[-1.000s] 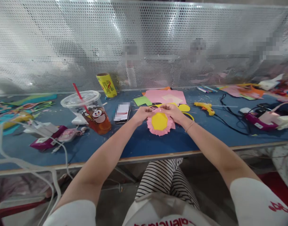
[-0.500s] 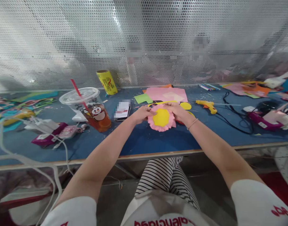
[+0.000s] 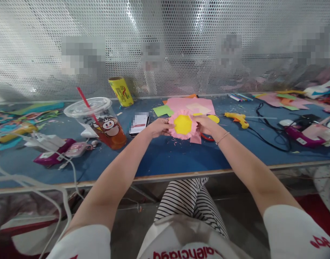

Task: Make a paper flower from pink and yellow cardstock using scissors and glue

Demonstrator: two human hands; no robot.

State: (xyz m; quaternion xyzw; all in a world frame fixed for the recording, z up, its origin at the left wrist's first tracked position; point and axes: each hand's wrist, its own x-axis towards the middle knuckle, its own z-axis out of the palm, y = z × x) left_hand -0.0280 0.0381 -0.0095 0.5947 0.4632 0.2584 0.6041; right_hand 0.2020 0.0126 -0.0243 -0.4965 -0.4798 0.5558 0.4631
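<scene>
A paper flower (image 3: 182, 125) with a yellow centre and a ruffled pink rim is held up over the blue table. My left hand (image 3: 161, 128) pinches its left edge, and my right hand (image 3: 205, 124) grips the right edge. Below the right hand lies a small pink paper piece (image 3: 195, 137), beside red-handled scissors (image 3: 207, 137), mostly hidden by that hand. A yellow paper circle (image 3: 213, 119) sits just behind the right hand. Larger pink sheets (image 3: 190, 104) and a green sheet (image 3: 163, 110) lie farther back.
To the left stand a cup of tea with a red straw (image 3: 105, 126), a phone (image 3: 139, 123) and a yellow can (image 3: 121, 91). At right is a yellow glue gun (image 3: 237, 118) with a black cord. Purple power strips (image 3: 303, 138) lie on both sides. A perforated metal panel (image 3: 181, 46) rises behind.
Both hands have raised the paper flower slightly and tilted it. The left hand's thumb has moved off the yellow centre towards the rim. More of the small pink paper and the scissors now shows.
</scene>
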